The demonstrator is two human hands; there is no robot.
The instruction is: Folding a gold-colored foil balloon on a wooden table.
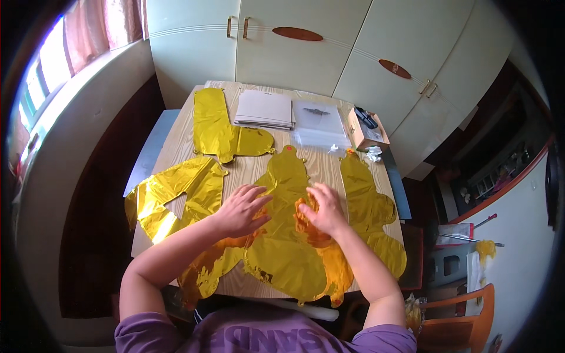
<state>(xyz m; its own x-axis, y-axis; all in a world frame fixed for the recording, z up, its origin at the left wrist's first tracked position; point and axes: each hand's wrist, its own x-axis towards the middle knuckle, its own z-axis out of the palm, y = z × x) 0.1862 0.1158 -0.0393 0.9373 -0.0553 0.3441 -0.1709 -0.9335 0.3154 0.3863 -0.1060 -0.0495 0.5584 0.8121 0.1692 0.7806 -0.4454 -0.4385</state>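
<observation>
A large flat gold foil balloon (288, 253), uninflated and slightly creased, lies before me in the middle of the table. Over its left side hovers my left hand (242, 209), fingers spread and nothing in them. My right hand (323, 213) is above its right side, fingers parted and also holding nothing. The foil mirrors both hands in orange; whether they touch it I cannot tell. Another flat gold balloon (368, 206) lies to the right. A shiny folded gold balloon (203, 188) sits on the left, and an L-shaped gold balloon (213, 126) lies at the far left.
At the table's back are a stack of pale cards (265, 109), clear plastic bags (321, 123) and a small box (368, 132) with a black object on it. Pale cabinets (300, 59) stand behind. A wooden chair (456, 329) is at lower right.
</observation>
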